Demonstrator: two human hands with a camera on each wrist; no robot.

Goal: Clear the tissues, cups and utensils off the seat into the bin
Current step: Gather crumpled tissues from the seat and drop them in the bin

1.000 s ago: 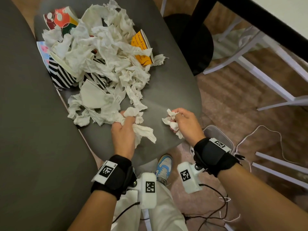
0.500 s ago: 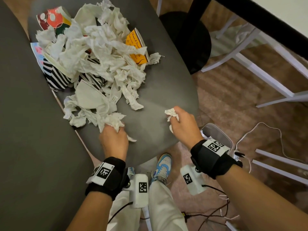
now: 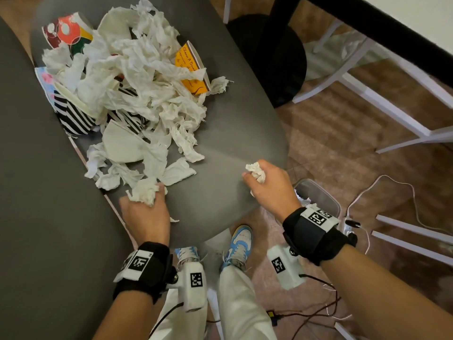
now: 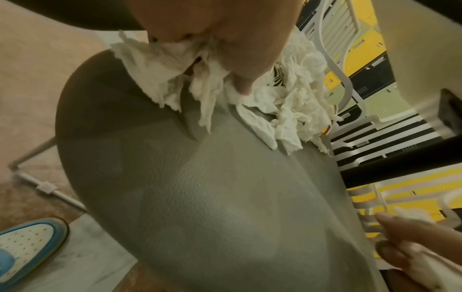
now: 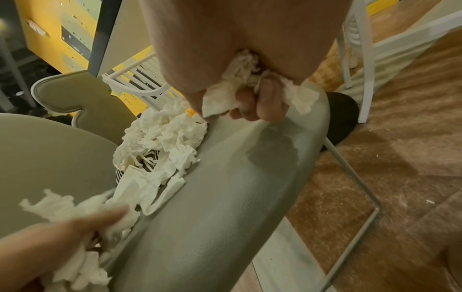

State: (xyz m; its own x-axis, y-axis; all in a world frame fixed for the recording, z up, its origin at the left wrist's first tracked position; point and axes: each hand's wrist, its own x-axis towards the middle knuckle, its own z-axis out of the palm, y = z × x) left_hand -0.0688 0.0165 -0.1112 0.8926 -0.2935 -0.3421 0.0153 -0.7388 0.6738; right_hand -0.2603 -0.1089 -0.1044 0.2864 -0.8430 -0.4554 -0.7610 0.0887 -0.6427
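A heap of crumpled white tissues (image 3: 137,77) covers the far half of the grey seat (image 3: 232,133), with paper cups among it: a red patterned cup (image 3: 65,29), an orange cup (image 3: 192,67) and a black-and-white striped cup (image 3: 73,116). My left hand (image 3: 147,207) grips a wad of tissue (image 3: 143,192) at the heap's near edge; the same wad of tissue (image 4: 162,63) fills its palm. My right hand (image 3: 267,185) is clenched on a small tissue ball (image 3: 256,170) over the seat's right edge, the tissue ball (image 5: 240,85) squeezed between curled fingers. No utensils are plainly visible.
A clear plastic bin (image 3: 318,200) with some tissue in it stands on the floor below my right wrist. A second grey seat (image 3: 36,217) lies to the left. White chair legs (image 3: 382,104), a black table base (image 3: 274,57) and cables (image 3: 392,192) crowd the floor at right.
Both hands have drawn back toward the seat's near edge. The left pulled its wad out of the heap; the right carried its tissue ball rightward, closer to the bin.
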